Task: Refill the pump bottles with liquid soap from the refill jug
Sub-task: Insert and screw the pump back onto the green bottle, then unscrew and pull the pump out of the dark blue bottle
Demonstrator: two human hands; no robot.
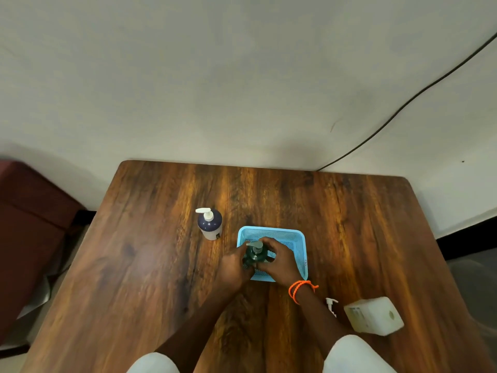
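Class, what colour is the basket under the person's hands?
Light blue, with a fine mesh pattern; the basket shows best in the head view.

Two pump bottles are in view: a dark green one point(255, 255) at the centre of the frame and a navy one point(210, 224) up and left of it. There is one blue basket point(298, 238), one white refill jug point(373, 315) at lower right, one loose white pump point(331, 305) beside it, and two hands, left point(233, 267) and right point(277, 261).

My bare forearms, short pale white sleeves point(357, 354) at both upper arms, doubled orange cord bracelet point(300, 289) knotted round my right wrist
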